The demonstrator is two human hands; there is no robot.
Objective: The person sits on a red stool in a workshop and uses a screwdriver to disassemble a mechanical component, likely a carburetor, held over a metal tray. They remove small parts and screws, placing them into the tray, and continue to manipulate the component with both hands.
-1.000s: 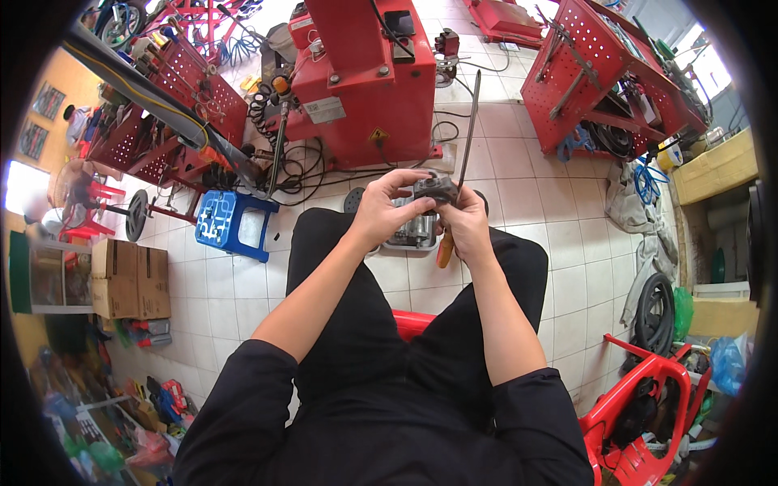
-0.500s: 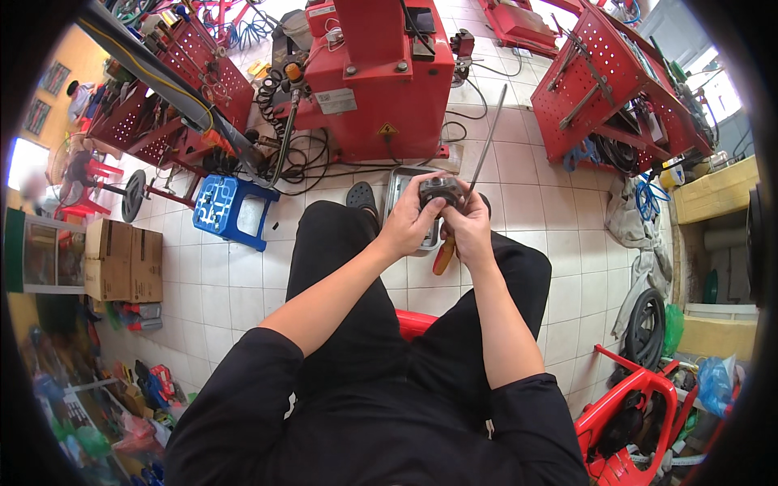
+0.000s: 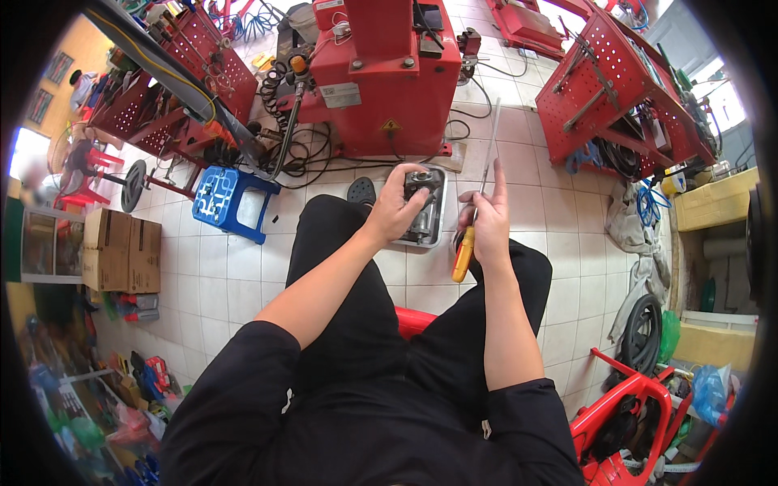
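My left hand (image 3: 395, 209), fingers wrapped, grips a dark metal part (image 3: 421, 181) over a metal tray (image 3: 437, 227) that holds more metal pieces, partly hidden by the hand and part. To its right, apart from the part, my right hand (image 3: 491, 227) holds a long screwdriver by its yellow handle (image 3: 463, 257), the thin shaft pointing up and away from me, with the index finger stretched along it. A grey clog (image 3: 361, 191) shows left of the tray, beyond my black-clad knee.
A red machine (image 3: 365, 121) with coiled hoses stands ahead, red perforated carts (image 3: 592, 113) at both sides. A blue stool (image 3: 223, 206) and cardboard boxes (image 3: 121, 251) are at left; a red plastic chair (image 3: 616, 429) is at lower right, beside black tires (image 3: 640, 328).
My right hand has moved right, away from the metal part, taking the screwdriver with it. My left hand still holds the part, now a little higher, with the tray showing more beneath.
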